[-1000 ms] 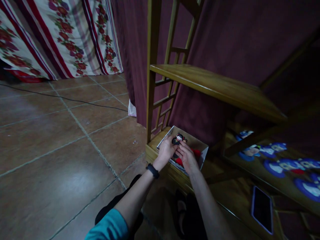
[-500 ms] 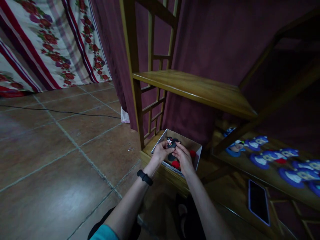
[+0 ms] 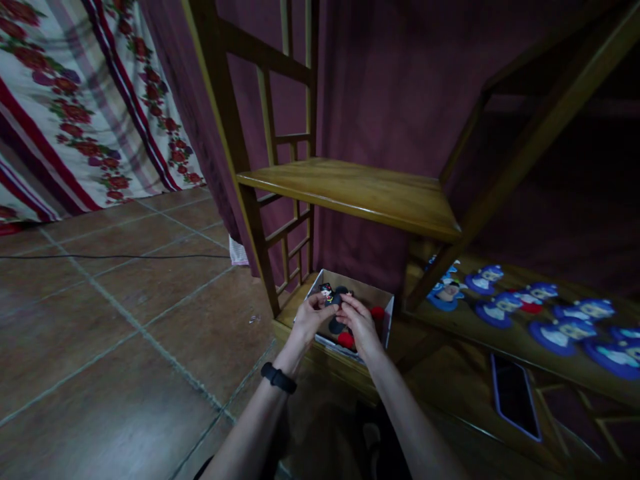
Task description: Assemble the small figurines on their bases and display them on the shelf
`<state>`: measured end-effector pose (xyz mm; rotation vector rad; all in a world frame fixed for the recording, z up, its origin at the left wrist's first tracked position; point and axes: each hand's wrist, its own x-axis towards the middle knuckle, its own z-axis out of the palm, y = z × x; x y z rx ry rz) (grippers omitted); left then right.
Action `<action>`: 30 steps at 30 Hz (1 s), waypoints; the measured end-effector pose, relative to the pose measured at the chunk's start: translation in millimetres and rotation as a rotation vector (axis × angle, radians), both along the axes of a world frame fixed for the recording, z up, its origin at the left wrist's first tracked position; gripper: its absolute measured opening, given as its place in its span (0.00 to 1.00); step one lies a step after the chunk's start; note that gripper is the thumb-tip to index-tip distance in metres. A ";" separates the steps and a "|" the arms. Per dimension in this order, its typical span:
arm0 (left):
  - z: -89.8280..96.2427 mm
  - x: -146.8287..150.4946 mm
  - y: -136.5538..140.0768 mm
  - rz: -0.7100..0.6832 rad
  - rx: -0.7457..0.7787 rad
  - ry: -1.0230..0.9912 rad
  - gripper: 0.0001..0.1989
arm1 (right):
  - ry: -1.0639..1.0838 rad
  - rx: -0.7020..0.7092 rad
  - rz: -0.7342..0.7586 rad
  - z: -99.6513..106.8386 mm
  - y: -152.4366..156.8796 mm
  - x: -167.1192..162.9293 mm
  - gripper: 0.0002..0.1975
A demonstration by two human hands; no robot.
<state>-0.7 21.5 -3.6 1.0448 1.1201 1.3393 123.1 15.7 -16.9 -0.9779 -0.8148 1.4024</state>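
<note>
Presently, in the head view, which is the only one I have from my distant seat, the left hand pinches between its thumb and fingers a small doll-like figurine with black hair, red dots and a dark base. The right hand has its fingertips brought near together at the right side of this figurine; whether they also grip it, I cannot tell. The figurine is over an open cardboard box with white outside and brownish inside, and I cannot tell if it touches the contents below. To handle so small a piece well, I would judge it best to hold by the base, with light fingertips, to spare the painted head, and to stay above the box, so that a slip ends inside. In the box I can see rounded bright red pieces and a flat dark disc; the fingers cover the rest. The box stands on a low yellow-brown wooden shelf, beneath a higher wooden shelf board. To the right, well apart, are several blue-and-white figurines on round blue bases, and nearer lies a dark-screened phone with a purple edge.
</note>
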 end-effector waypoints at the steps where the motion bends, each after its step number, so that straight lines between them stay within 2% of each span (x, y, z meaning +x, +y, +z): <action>1: 0.9 -0.6 -0.7 0.019 0.008 0.032 0.21 | 0.005 -0.008 -0.001 -0.6 0.3 0.5 0.17; 8: 3.5 -8.2 -9.0 0.136 0.130 0.305 0.19 | 0.008 -0.024 0.025 -1.2 -0.3 4.7 0.14; 20: 25.0 -16.9 -37.5 0.232 0.178 0.405 0.22 | -0.005 -0.096 0.064 -4.7 5.0 -4.5 0.14; 25: 50.9 -16.3 -54.8 0.235 0.182 0.420 0.24 | 0.059 -0.107 0.098 -4.4 8.2 -10.8 0.13; 30: 91.6 -8.6 -77.4 0.251 0.264 0.512 0.23 | 0.105 -0.116 0.126 -0.6 5.9 -11.3 0.16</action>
